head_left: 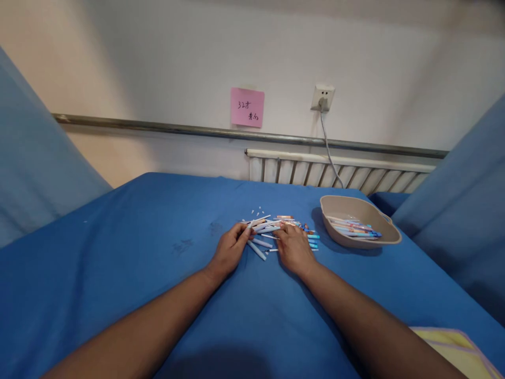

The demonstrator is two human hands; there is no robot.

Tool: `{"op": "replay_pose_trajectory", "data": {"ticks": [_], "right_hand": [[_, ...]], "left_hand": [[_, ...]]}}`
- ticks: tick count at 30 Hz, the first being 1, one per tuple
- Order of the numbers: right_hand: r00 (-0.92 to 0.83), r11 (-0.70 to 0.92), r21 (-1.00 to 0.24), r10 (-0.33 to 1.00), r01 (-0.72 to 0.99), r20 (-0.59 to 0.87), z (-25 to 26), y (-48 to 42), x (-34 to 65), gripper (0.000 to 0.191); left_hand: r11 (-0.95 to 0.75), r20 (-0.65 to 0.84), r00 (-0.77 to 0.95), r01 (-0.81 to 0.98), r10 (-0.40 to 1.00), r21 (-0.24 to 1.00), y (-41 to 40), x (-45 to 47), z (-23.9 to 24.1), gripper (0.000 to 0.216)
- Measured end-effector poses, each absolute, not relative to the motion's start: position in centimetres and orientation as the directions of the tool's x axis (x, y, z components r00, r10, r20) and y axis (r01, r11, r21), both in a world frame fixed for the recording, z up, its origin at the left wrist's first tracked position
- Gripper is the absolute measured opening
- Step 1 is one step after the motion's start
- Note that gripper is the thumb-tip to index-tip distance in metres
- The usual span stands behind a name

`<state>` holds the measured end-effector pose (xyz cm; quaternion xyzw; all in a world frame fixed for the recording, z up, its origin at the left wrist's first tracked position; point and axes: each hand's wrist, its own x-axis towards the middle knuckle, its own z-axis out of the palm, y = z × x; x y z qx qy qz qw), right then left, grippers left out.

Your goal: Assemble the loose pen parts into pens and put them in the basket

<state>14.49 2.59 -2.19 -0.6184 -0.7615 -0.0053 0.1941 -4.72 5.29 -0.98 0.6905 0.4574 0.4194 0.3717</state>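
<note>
Pen parts lie between left hand, pinching some, and right hand, grip unclear

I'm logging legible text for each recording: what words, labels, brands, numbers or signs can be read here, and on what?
"32", handwritten on the pink note; the character after it looks like "才", not certain.
Second handwritten line, same note: too blurred to read surely.
Loose pen-like pieces: any print is too small to read.
Pens in basin, beige basin and wall socket: no readable text.
</note>
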Motion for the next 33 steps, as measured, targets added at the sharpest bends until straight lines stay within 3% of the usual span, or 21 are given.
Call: {"op": "replay_pose_trajectory", "data": {"ticks": [7,12,16,18,20,22,25,27,29,33], "right_hand": [[-0.109,0.17,-0.267,0.967,0.949,0.229,-1.9,3.3,14.5,0.025],[-0.04,0.079,-0.204,0.982,0.976,0.186,-1.1,4.8,13.1,0.019],[-0.082,0.111,-0.139,0.977,0.984,0.197,-1.0,4.7,12.3,0.02],[-0.107,0.147,-0.167,0.968,0.975,0.228,-0.9,4.4,12.4,0.019],[-0.082,0.156,-0.267,0.959,0.951,0.271,-0.6,4.0,12.9,0.017],[-0.015,0.156,-0.445,0.953,0.882,0.304,-0.4,3.7,13.4,0.014],[0.078,0.158,-0.787,0.964,0.596,0.253,-0.5,3.0,14.3,0.014],[0.078,0.128,-0.925,0.983,0.358,0.166,-1.0,2.1,14.7,0.02],[0.066,0.07,-0.977,0.994,0.201,0.084,-1.6,0.7,15.0,0.024],[0.078,-0.021,-0.997,0.997,0.075,-0.015,-1.9,-1.7,15.3,0.028]], "left_hand": [[-0.321,0.253,0.243,0.3,0.936,0.898,5.1,-4.7,-0.9,0.034],[-0.331,0.266,0.247,0.277,0.932,0.902,5.1,-4.8,-1.2,0.034],[-0.328,0.258,0.264,0.265,0.929,0.907,4.9,-4.8,-1.1,0.034],[-0.328,0.258,0.27,0.255,0.928,0.91,4.7,-4.9,-0.9,0.034],[-0.335,0.267,0.272,0.242,0.924,0.911,4.5,-4.9,-0.7,0.034],[-0.345,0.278,0.278,0.234,0.919,0.909,4.3,-4.9,-0.6,0.033],[-0.326,0.253,0.297,0.226,0.921,0.918,3.8,-4.6,-0.5,0.031],[-0.289,0.215,0.305,0.221,0.928,0.932,3.1,-4.0,-0.5,0.031],[-0.272,0.191,0.324,0.228,0.927,0.935,2.2,-3.3,-0.4,0.03],[-0.287,0.149,0.429,0.278,0.891,0.917,0.7,-2.1,-0.4,0.025]]}}
